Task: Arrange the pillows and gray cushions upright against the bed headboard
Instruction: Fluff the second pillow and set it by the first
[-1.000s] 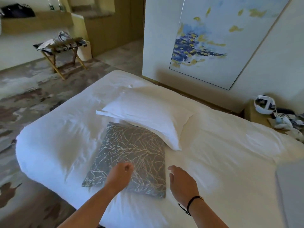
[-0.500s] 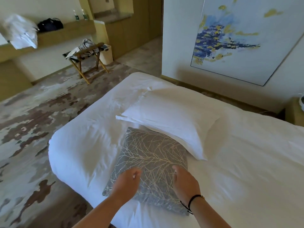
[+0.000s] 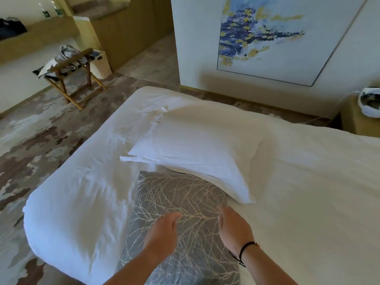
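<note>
Gray cushion (image 3: 181, 204) lies flat at the bed's (image 3: 308, 182) near edge, its far corner tucked under a white pillow (image 3: 197, 145) overlapping it. I see my left hand (image 3: 162, 235) and right hand (image 3: 234, 229) above the cushion, each grip apart, empty. A luggage rack (image 3: 70, 68) stands far left.

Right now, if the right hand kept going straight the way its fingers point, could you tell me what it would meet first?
Probably the white pillow, whose near corner overlaps the grey branch-patterned cushion just beyond the right hand; depth is unclear.
</note>
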Demonstrator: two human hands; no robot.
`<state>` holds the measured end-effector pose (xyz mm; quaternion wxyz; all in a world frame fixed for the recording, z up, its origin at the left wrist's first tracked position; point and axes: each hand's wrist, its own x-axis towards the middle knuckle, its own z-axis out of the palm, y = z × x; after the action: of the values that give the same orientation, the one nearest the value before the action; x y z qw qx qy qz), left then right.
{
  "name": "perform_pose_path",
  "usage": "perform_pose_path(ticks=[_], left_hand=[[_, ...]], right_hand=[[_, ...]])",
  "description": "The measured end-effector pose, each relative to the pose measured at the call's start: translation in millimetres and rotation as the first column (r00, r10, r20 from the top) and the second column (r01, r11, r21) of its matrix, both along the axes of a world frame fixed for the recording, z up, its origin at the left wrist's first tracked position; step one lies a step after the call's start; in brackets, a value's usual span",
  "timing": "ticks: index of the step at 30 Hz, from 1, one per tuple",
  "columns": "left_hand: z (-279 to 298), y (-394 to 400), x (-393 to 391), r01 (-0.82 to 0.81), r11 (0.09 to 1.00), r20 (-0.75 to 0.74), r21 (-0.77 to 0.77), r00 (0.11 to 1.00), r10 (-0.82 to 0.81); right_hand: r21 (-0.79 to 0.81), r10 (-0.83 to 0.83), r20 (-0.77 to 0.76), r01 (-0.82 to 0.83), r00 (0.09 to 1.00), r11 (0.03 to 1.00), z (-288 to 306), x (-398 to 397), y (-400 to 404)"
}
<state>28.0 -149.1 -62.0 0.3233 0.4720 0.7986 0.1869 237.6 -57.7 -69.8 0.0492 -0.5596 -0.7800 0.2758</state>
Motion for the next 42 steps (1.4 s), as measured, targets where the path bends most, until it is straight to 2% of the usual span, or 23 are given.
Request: perform_pose_path(ticks=[5,8,10,14,18,22,27,31,38,40,42], left_hand=[[-52,70,-41,0.085,0.996,-0.001,0.013,0.996,-0.085],[-87,121,-82,0.153,0.988,-0.003,-0.002,0.988,-0.153],[-110,159,-112,0.225,0.974,-0.114,0.016,0.968,-0.222],[-155,234,-154,0.415,0.909,-0.479,-0.046,0.789,-0.384],[-196,287,-170,0.559,0.819,-0.627,-0.132,0.593,-0.506],[-224,310,-172,0.587,0.79,-0.711,-0.175,0.48,-0.514],[-230,347,-177,0.589,0.792,-0.806,-0.163,0.384,-0.451],[-218,387,-174,0.598,0.794,-0.827,-0.104,0.391,-0.404],[-209,408,-158,0.598,0.762,-0.852,-0.246,0.241,-0.464],[-204,407,-157,0.612,0.75,-0.836,-0.253,0.252,-0.488],[-196,402,-154,0.61,0.759,-0.811,-0.226,0.314,-0.493]], right_hand=[[-0.008,-0.016,0.11,0.017,0.994,1.0,-45,-20,54],[0.006,0.054,0.164,-0.056,0.985,0.998,-79,-46,92],[0.041,0.113,0.207,-0.124,0.972,0.991,-105,-65,121],[0.105,0.137,0.291,-0.174,0.947,0.979,-154,-100,176],[0.202,0.054,0.319,-0.124,0.946,0.971,-189,-128,208],[0.304,-0.021,0.325,-0.083,0.946,0.949,-208,-141,223],[0.359,-0.019,0.422,-0.148,0.906,0.922,-206,-147,265],[0.394,-0.054,0.476,-0.158,0.878,0.905,-200,-153,307],[0.336,-0.004,0.526,-0.203,0.85,0.92,-199,-162,338],[0.318,0.005,0.505,-0.191,0.863,0.928,-194,-164,337],[0.292,-0.003,0.491,-0.161,0.871,0.943,-186,-166,335]])
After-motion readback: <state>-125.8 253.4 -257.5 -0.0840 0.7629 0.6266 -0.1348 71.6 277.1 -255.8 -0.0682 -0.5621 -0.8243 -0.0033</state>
